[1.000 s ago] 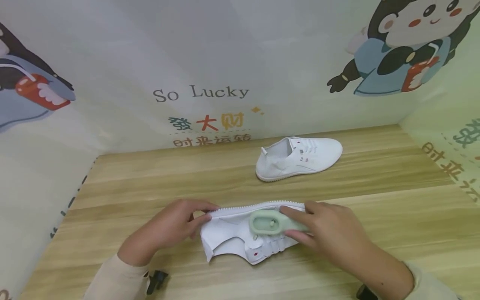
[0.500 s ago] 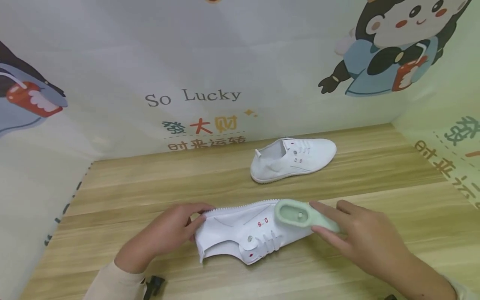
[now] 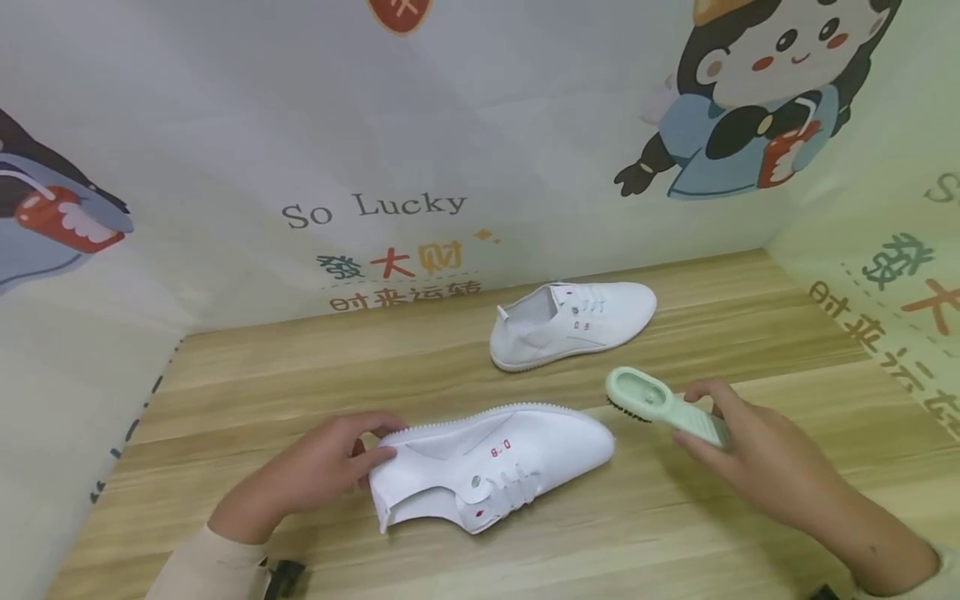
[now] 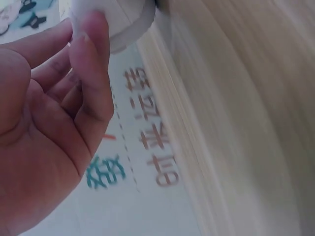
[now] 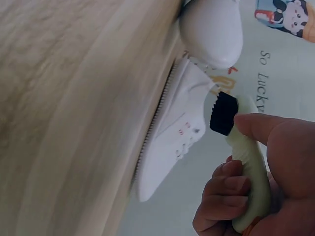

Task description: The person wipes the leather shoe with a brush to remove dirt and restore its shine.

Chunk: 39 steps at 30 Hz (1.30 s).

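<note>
A white lace-up shoe (image 3: 558, 450) lies tipped on its side, its toothed sole edge facing away from me. My left hand (image 3: 326, 462) pinches it at the heel; the left wrist view has thumb and fingers on a white corner of the shoe (image 4: 120, 19). To the right of the toe, my right hand (image 3: 772, 471) holds a pale green shoe brush (image 3: 693, 419) by its handle, raised off the table and apart from the shoe. Black bristles (image 5: 224, 113) show in the right wrist view, with fingers wrapped round the handle (image 5: 252, 179).
A second white shoe (image 3: 611, 312) stands upright on its sole further back, toe to the right. The wood-grain table (image 3: 300, 358) ends at a pale printed backdrop (image 3: 525, 150), with side walls at left and right. A black strap piece (image 3: 283, 577) sits by my left wrist.
The brush has gone from the shoe's side, over the toe, and off to the right, clear of it. My left hand keeps its hold at the heel. The camera view has shifted somewhat.
</note>
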### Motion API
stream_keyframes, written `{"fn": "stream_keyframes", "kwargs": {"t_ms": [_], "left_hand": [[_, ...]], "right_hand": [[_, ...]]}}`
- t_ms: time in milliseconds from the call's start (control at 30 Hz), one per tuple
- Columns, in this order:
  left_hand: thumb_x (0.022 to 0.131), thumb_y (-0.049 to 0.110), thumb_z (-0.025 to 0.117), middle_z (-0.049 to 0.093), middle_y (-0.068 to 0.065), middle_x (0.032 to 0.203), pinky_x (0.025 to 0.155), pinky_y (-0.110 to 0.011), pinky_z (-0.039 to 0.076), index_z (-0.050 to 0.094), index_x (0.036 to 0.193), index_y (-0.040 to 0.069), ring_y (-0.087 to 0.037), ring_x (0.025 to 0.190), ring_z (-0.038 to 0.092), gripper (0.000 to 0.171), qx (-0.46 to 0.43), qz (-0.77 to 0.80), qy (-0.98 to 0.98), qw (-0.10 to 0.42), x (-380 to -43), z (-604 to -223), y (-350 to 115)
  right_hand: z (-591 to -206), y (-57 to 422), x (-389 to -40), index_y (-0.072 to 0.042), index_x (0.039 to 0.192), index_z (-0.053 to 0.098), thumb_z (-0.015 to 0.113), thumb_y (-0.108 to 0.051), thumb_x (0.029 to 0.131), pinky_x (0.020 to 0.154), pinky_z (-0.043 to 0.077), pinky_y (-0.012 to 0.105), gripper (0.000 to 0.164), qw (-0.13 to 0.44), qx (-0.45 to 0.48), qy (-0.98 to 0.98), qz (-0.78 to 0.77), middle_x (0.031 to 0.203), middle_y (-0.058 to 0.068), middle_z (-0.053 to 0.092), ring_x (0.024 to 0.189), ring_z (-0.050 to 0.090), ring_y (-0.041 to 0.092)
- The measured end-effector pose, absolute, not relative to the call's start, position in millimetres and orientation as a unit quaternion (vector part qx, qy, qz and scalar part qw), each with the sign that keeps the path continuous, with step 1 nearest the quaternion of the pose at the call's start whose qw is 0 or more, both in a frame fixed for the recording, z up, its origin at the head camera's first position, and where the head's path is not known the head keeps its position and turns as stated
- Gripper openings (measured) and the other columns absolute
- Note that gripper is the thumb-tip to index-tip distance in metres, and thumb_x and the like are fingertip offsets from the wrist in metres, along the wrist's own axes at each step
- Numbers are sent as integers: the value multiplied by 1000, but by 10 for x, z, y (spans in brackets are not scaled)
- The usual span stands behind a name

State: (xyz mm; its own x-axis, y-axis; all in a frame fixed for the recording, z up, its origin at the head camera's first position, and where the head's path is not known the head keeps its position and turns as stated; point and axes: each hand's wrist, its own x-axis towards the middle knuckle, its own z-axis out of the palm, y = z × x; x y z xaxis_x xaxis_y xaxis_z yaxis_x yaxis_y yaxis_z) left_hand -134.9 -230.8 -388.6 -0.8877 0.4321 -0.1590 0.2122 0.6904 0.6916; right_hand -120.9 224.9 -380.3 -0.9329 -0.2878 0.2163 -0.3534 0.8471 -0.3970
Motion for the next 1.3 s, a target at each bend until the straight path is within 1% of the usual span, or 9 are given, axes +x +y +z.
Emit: {"fn": "stream_keyframes", "kwargs": {"t_ms": [200, 400, 533, 733, 933, 1067, 1167, 1233, 1300], "left_hand": [[95, 24, 59, 60, -11, 109, 52, -30, 51, 58, 123, 12, -16, 57, 58, 31, 150, 380, 895, 179, -1417, -3974, -2702], [96, 28, 57, 60, -17, 109, 51, -32, 51, 57, 126, 8, -15, 57, 57, 36, 143, 396, 888, 183, -1543, -4069, -3101], [96, 27, 55, 60, -17, 108, 52, -31, 51, 55, 128, 3, -14, 60, 57, 39, 141, 395, 887, 193, -1639, -4084, -3308], [96, 30, 55, 62, -12, 100, 52, -29, 48, 54, 130, 0, -14, 59, 54, 45, 104, 391, 888, 219, -1708, -4075, -3458], [96, 34, 55, 59, -8, 78, 54, -29, 47, 51, 134, -1, -14, 60, 52, 51, 63, 403, 880, 244, -1758, -4124, -3486], [98, 22, 52, 59, -9, 84, 53, -25, 45, 51, 130, -6, -12, 59, 50, 43, 73, 423, 865, 259, -1791, -4172, -3507], [96, 12, 50, 60, -9, 89, 53, -24, 45, 52, 128, -8, -11, 59, 50, 38, 82, 435, 856, 267, -1790, -4183, -3524], [94, 8, 51, 60, -10, 89, 53, -25, 46, 53, 128, -8, -12, 60, 51, 38, 80, 443, 851, 270, -1790, -4171, -3531], [92, 8, 51, 61, -13, 95, 56, -26, 47, 55, 127, -5, -13, 65, 54, 38, 73, 441, 856, 258, -1787, -4149, -3536]], "right_hand": [[-3966, 2313, -1343, -11, 115, 49, 51, -31, 99, 40, 34, 23, 26, -1, 166, -950, 264, 60, -4, 42, 47, 35, 6], [-4119, 2383, -1428, -6, 104, 49, 37, -27, 104, 40, 35, 23, 25, -62, 165, -946, 274, 60, -3, 39, 46, 34, 6], [-4193, 2402, -1469, -7, 98, 46, 33, -27, 105, 42, 36, 24, 25, -94, 166, -945, 266, 62, -1, 39, 50, 36, 8], [-4229, 2432, -1525, -10, 91, 46, 34, -31, 104, 48, 37, 25, 27, -115, 174, -950, 234, 64, -2, 41, 54, 39, 9], [-4256, 2489, -1577, -11, 91, 53, 36, -37, 103, 58, 43, 35, 33, -112, 182, -966, 147, 71, -2, 52, 65, 49, 12], [-4259, 2514, -1611, -9, 96, 57, 36, -40, 102, 58, 43, 36, 38, -103, 187, -969, 124, 75, -2, 55, 67, 50, 12], [-4239, 2521, -1609, -10, 91, 56, 39, -38, 102, 57, 41, 33, 35, -91, 186, -970, 125, 73, -3, 52, 66, 49, 11], [-4189, 2507, -1605, -9, 92, 57, 42, -35, 101, 56, 41, 32, 31, -69, 178, -973, 132, 74, -2, 53, 66, 48, 13], [-4103, 2461, -1589, -8, 93, 57, 45, -31, 100, 58, 45, 35, 27, -34, 168, -975, 139, 79, 5, 57, 70, 54, 18]]}}
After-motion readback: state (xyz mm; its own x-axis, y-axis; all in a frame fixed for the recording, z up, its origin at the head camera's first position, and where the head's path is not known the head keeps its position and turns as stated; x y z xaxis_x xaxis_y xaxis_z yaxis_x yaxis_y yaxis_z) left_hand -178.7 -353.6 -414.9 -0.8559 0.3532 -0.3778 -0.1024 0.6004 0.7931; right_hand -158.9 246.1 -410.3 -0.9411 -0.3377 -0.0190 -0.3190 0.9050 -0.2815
